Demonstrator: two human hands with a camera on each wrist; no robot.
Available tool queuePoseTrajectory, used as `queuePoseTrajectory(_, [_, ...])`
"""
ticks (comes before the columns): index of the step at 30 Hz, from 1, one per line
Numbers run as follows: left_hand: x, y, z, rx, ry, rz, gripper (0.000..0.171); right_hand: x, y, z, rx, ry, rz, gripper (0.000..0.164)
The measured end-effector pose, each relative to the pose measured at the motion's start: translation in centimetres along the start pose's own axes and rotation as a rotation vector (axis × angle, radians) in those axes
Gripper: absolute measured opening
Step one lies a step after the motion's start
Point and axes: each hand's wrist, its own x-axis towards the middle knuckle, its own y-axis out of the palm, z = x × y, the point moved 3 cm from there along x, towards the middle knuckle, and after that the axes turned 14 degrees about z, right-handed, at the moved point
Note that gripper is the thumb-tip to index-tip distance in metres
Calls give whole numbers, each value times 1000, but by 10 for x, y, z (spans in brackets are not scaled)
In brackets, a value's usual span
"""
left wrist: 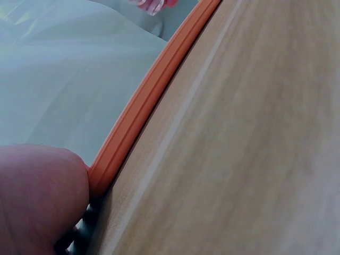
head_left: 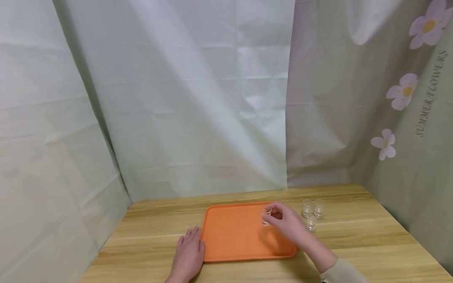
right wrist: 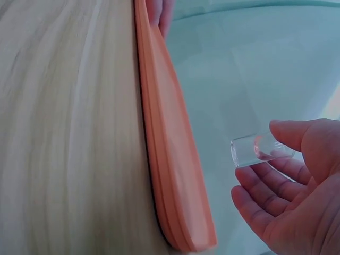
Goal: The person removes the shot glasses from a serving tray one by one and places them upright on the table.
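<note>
In the head view my right hand (head_left: 289, 225) pinches a small clear shot glass (head_left: 265, 221) above the right part of an orange tray (head_left: 230, 234). The right wrist view shows the glass (right wrist: 247, 151) between thumb and fingers, its base off the tray (right wrist: 183, 207). Flat on the table, my left hand (head_left: 189, 255) lies with straight fingers against the tray's left edge. The left wrist view has part of that hand (left wrist: 42, 196) touching the tray's corner (left wrist: 103, 175).
Three more shot glasses (head_left: 311, 222) stand close together on the wooden table (head_left: 352, 229), just right of the tray. Pale cloth (head_left: 195, 117) hangs behind the table and on both sides, with printed flowers (head_left: 402, 91) at the right.
</note>
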Motion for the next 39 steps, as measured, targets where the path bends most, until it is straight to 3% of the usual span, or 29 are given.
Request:
queuePoseTrajectory(12, [-1,-2,-1,9,9,4,45,-30,-39,0,2,11,-13,35])
queuePoseTrajectory(28, [-1,-1,0,-7,-1,5,44,-59,-87,-16,-170,105,-100,44])
queuePoseTrajectory(34, [0,2,3,-8,18,-30,43,-67,-108,-21,-230,139,-113,49])
queuePoseTrajectory(39, [-1,-1,-1,10,7,1,44,-74,-122,-26,-240,137,-124,48])
